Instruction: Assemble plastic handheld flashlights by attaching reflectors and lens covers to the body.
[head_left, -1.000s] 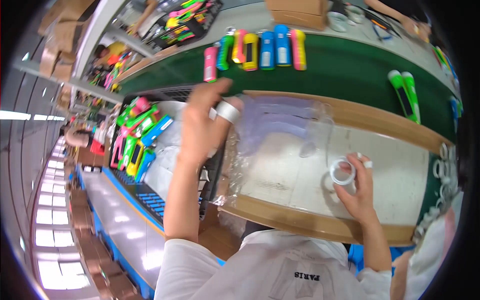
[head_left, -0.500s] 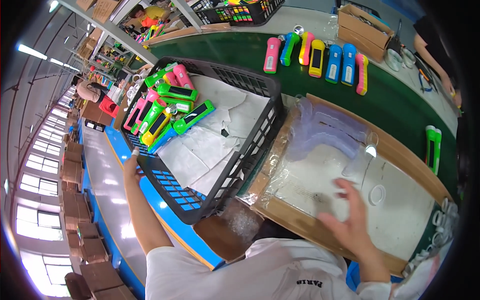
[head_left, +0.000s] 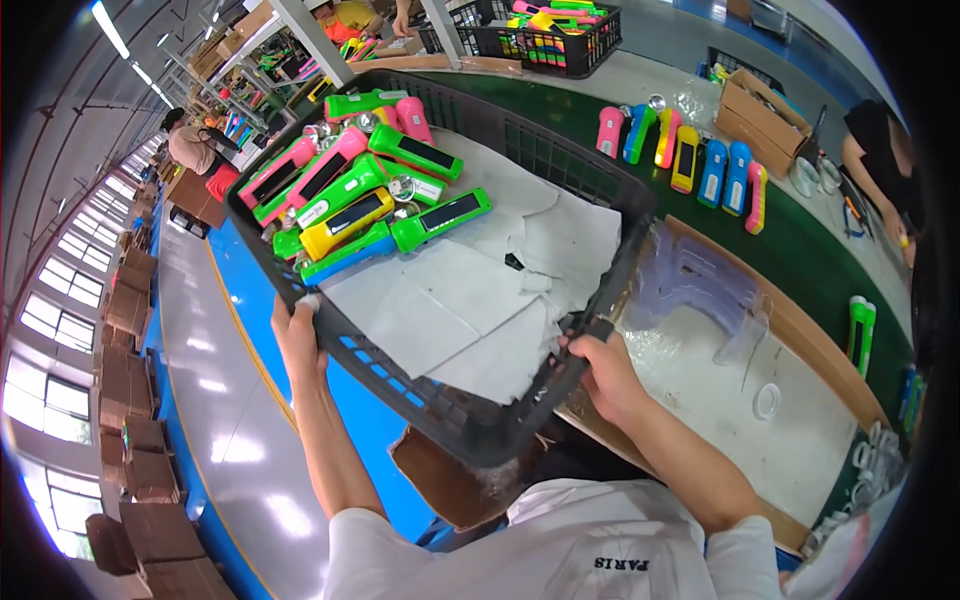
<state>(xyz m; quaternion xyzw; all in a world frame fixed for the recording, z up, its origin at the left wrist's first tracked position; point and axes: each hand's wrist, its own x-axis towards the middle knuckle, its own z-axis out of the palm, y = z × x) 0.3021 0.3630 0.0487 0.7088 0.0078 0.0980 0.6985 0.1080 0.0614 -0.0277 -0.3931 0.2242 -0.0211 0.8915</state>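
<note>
Both my hands grip a black plastic basket (head_left: 490, 428), one on each side. My left hand (head_left: 302, 338) is closed around its left rim, with a white wrap on one fingertip. My right hand (head_left: 607, 372) is wrapped over the right rim; the basket wall hides some of its fingers. Torn white paper (head_left: 430, 310) lines the basket floor. Piled in the far left part are several flashlights (head_left: 345, 222) in green, pink, yellow and blue, with dark panels on their sides.
Right of the basket lies a shallow cardboard tray (head_left: 690, 375) holding purplish clear plastic pieces (head_left: 690, 275) and a white ring (head_left: 767, 401). Flashlights (head_left: 712, 172) stand in a row on the green bench. Behind are a cardboard box (head_left: 762, 118) and another filled basket (head_left: 570, 45). Another person's arm (head_left: 880, 195) is at right.
My right hand has moved from over the cardboard tray onto the basket's right rim. The basket appears larger and nearer, shifted right over the tray's edge, with the flashlights still inside.
</note>
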